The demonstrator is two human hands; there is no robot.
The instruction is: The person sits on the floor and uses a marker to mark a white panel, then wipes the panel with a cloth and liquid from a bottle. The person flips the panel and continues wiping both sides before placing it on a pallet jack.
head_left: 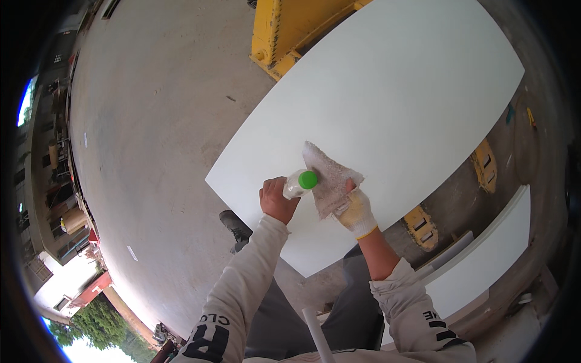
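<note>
My bare left hand (278, 199) is closed around a clear plastic bottle (293, 186) with a green cap (308, 179). The bottle is tilted, its cap pointing right toward a greyish-pink cloth (331, 175). My right hand (356, 212), in a whitish work glove with a yellow cuff edge, grips that cloth by its right side, and the rest of it spreads out to the left. Part of the cloth lies behind the cap. Both hands are above a large white panel (387, 109); I cannot tell whether the cloth touches it.
A yellow metal machine part (275, 36) stands at the panel's far edge. Along the right side are yellow metal brackets (422, 228) and another white panel (484, 260). A white tube (318, 336) rises near my lap. Concrete floor (163, 121) stretches to the left.
</note>
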